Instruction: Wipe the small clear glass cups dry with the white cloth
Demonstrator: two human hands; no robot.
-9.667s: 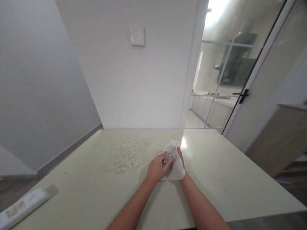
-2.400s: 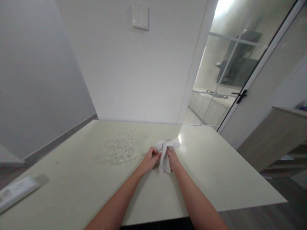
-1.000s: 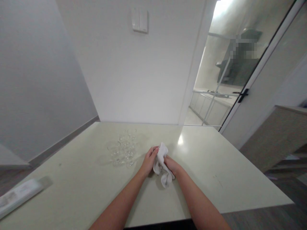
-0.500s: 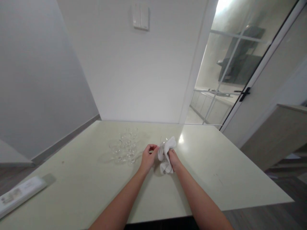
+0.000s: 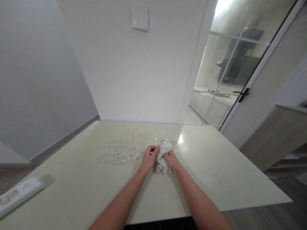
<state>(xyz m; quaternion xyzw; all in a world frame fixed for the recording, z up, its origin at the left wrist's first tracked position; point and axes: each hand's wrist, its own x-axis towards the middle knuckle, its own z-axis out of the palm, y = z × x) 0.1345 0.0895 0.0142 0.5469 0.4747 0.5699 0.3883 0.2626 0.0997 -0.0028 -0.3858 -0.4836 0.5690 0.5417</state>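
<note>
My left hand (image 5: pixel 149 157) is closed around a small clear glass (image 5: pixel 157 141) whose rim shows just above the fingers. My right hand (image 5: pixel 170 160) is closed on a white cloth (image 5: pixel 163 156) pressed against that glass. Both hands hover over the middle of the pale table (image 5: pixel 216 172). A cluster of several clear glasses (image 5: pixel 123 147) stands on the table just left of my left hand.
A white flat box (image 5: pixel 20 195) lies near the table's left front edge. A white wall with a light switch (image 5: pixel 140 18) rises behind the table. A glass door with a black handle (image 5: pixel 242 94) stands at the right, and a wooden cabinet (image 5: pixel 275 137) at the far right.
The cloth has bunched lower around the glass and my hands have turned slightly against each other. The glasses on the table have not moved.
</note>
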